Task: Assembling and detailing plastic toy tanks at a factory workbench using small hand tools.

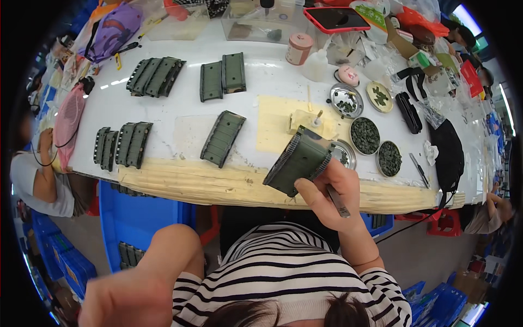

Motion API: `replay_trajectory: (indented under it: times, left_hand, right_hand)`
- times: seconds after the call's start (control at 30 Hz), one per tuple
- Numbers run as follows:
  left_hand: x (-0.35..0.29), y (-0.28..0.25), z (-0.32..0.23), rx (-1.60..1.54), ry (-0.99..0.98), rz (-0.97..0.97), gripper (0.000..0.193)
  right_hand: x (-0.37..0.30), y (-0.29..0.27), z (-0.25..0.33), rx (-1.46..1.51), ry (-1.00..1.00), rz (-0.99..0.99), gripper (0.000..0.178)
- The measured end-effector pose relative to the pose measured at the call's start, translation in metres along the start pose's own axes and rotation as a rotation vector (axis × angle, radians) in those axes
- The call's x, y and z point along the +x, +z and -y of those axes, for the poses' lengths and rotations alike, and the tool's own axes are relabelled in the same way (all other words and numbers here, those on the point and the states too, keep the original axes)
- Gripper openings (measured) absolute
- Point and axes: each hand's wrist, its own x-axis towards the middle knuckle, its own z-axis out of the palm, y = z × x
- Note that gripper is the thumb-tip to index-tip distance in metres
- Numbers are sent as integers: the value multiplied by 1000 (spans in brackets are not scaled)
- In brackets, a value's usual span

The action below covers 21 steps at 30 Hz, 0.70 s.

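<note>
A: State the position of the work.
B: From where I stand, the ribbed green plate [301,163] is held up at the near edge of the table [163,122], right of centre. It is tilted and clear of the other plates.

A: State the condition of the right hand [333,199].
B: Fingers [347,182] closed on the plate. The thumb presses the near face; the other fingers go behind it and are partly hidden. A slim metal tool [339,203] is retained in the same hand, against the palm.

A: And the left hand [125,302]?
B: Located at the near left, off the table and well apart from the plate. It is blurred; I cannot tell whether its fingers are clenched or released.

A: List the plates on the left half of the table.
B: One single plate [223,139] near the middle; a near-left row [123,145]; a far-left overlapping set [155,77]; and, right of that set, a far pair [223,76].

A: List the items on the right.
B: Two round tins of dark green pieces, the larger tin [365,136] beside the smaller tin [389,159]. Beyond them, a metal dish [346,101] and a cream lid [379,97], each carrying green pieces. A slim knife-like tool [419,171] lies right of the tins. A yellow sheet [269,122] lies beyond the held plate.

A: Below table level?
B: A blue tray [141,218], near left, with more green plates [131,253] in it.
</note>
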Motion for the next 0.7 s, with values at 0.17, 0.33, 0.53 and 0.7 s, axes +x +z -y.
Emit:
replay_trajectory:
  times: [0.17, 0.33, 0.53, 0.7]
  left_hand:
    - [-43, -14, 5, 306, -881, -265, 30]
    - [-60, 27, 15, -289, -1191, 52, 30]
    - [-63, 42, 23, -540, -1022, 85, 34]
    - [-49, 39, 23, -504, -873, 117, 38]
  right_hand:
    - [0, -1, 0, -72, 8, 61, 23]
    - [0, 8, 5, 39, 19, 45, 23]
    - [-7, 2, -1, -1, -58, 39, 43]
    - [-13, 3, -2, 19, -57, 37, 42]
